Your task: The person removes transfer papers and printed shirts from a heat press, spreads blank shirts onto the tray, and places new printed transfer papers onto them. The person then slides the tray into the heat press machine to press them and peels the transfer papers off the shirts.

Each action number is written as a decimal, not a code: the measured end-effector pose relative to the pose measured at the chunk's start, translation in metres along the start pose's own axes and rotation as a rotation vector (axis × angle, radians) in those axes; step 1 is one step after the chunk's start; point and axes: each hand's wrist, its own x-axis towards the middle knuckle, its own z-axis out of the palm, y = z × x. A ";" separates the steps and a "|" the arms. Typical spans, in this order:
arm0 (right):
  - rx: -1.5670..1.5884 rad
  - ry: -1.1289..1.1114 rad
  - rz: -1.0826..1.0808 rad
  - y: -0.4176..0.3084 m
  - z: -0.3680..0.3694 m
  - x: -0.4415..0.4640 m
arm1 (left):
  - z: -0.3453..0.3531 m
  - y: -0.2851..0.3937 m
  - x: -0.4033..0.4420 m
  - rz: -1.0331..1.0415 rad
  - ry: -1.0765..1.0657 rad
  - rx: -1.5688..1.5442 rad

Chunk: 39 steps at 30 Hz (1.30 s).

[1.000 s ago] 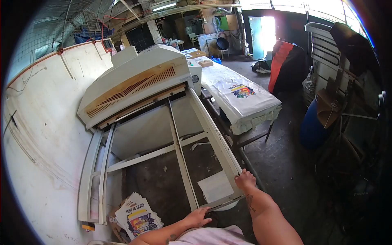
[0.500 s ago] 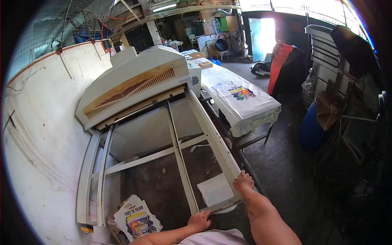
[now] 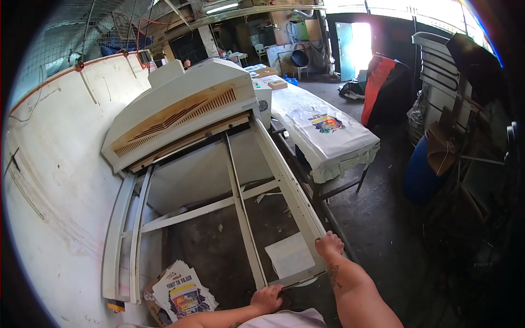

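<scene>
My left hand [image 3: 266, 298] is curled over the near end of a pale metal frame [image 3: 238, 208], at the foot of its middle rail. Farther right, my right hand [image 3: 330, 246] is closed around the frame's right side rail. The frame runs out from a large off-white machine [image 3: 186, 117] with a vented, brown-stained front panel. Below and left of my left hand lies a fanned stack of printed white sheets or cloths [image 3: 186, 295] with a colourful design. A blank white sheet [image 3: 290, 255] lies below the frame, between my two hands. My fingertips are partly hidden.
To the right stands a long white-covered table [image 3: 350, 145] with a printed white shirt [image 3: 328, 124] on it. Beyond are a red-and-black covered object [image 3: 383, 90], a blue drum [image 3: 421, 172] and piled scrap. A white wall [image 3: 60, 180] borders the left side.
The view has shifted very slightly, so the table and the things on the right sit a little farther right. Both hands keep their hold on the frame.
</scene>
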 end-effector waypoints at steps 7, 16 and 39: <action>0.044 0.009 0.003 0.005 0.006 0.002 | 0.000 0.000 -0.003 0.036 0.013 -0.024; 0.041 0.028 0.007 0.002 0.007 0.006 | 0.000 -0.003 -0.001 0.043 -0.026 -0.004; 0.044 0.051 0.000 0.004 0.009 0.007 | 0.000 0.002 -0.006 0.005 0.021 -0.011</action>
